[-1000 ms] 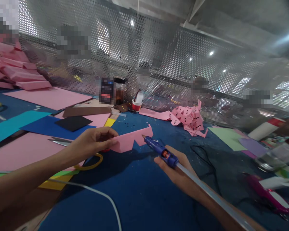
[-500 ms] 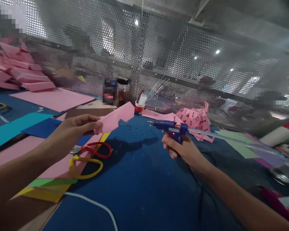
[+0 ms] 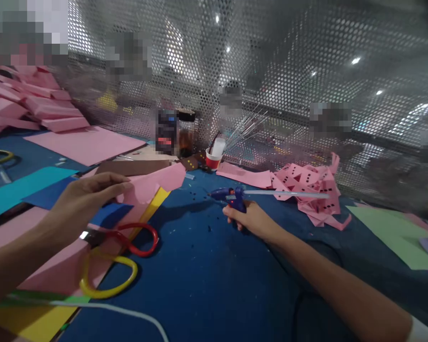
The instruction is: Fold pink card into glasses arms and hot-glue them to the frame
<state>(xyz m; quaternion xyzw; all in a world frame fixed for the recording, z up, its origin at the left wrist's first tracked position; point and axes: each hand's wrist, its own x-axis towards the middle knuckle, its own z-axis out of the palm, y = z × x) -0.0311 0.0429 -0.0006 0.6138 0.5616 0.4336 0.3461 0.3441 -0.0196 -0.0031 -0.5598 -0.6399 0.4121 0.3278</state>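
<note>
Between the thumb and fingers of my left hand (image 3: pixel 89 199) is a pink paper piece (image 3: pixel 160 182) with a notched edge, held above the sheets at the left. My right hand (image 3: pixel 248 217) is wrapped round the handle of a blue hot glue gun (image 3: pixel 230 194). A small red light glows on the gun, and a long clear glue stick (image 3: pixel 285 193) sticks out of its back. The nozzle points left toward the pink piece, apart from it. Below my left hand lie scissors (image 3: pixel 142 255) with one red and one yellow handle loop, their blades partly hidden.
Pink paper strips with black dots (image 3: pixel 306 183) are heaped at the right, near green sheets (image 3: pixel 395 232). A red and white cup (image 3: pixel 213 160) holding thin sticks stands at the back by a dark-lidded jar (image 3: pixel 186 133). A white cord (image 3: pixel 128 311) crosses the front left; perforated metal rises behind.
My right hand has moved the glue gun left, and its nozzle sits lower in view. The pink piece in my left hand is a little lower and turned. The view has shifted slightly.
</note>
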